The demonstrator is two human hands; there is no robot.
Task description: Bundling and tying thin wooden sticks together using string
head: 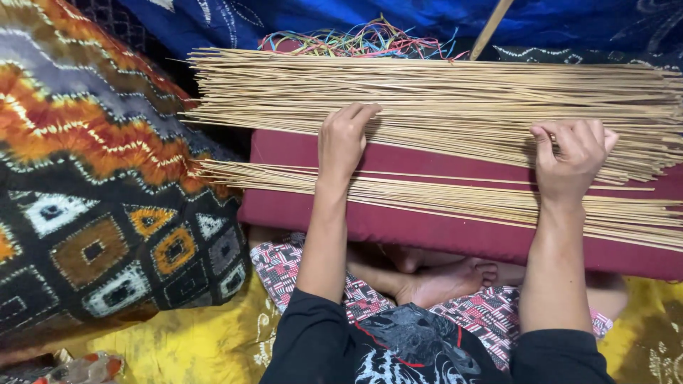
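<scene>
A wide layer of thin, pale bamboo sticks (441, 99) lies across a maroon cushion (427, 227) that rests over my lap. My left hand (343, 139) reaches up from below, its fingers hooked over the near edge of the upper pile of sticks. My right hand (573, 156) sits farther right, fingers curled into the same pile. A thinner row of sticks (441, 195) lies nearer to me, under both wrists. My crossed legs and a bare foot (441, 281) show below the cushion.
A large patterned pillow (92, 178) in orange, black and white fills the left side. A tangle of coloured threads (363, 39) lies behind the sticks, against blue cloth (320, 18). A wooden rod (491, 28) leans at the top. Yellow cloth (199, 334) covers the floor.
</scene>
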